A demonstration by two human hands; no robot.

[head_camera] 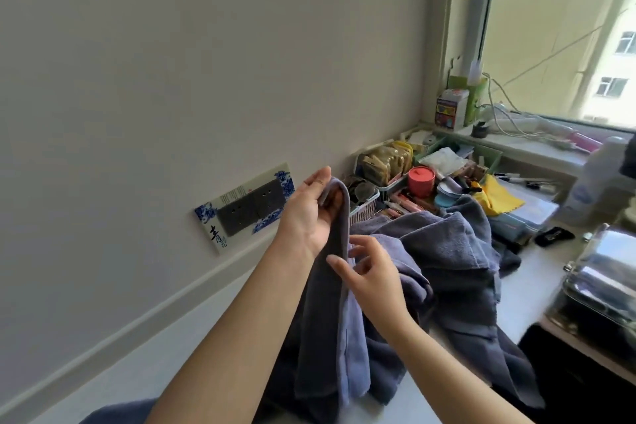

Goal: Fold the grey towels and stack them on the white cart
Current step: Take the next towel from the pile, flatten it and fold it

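A grey-blue towel point(332, 313) hangs in a long bunched strip in front of me. My left hand point(308, 213) is raised and pinches its top end. My right hand point(370, 274) sits lower, fingers spread and curled against the hanging strip's edge; whether it grips the cloth is unclear. A heap of more grey towels point(447, 258) lies crumpled on the white surface point(523, 289) just behind my hands. Another grey towel edge point(113, 413) shows at the bottom left. The white cart is not identifiable in view.
Cluttered baskets point(382, 165), a red cup point(421, 181) and a yellow cloth point(499, 196) crowd the back of the surface. A shiny metal container point(605, 272) stands at the right. A wall socket panel point(246, 205) is at the left; a window sill with cables lies beyond.
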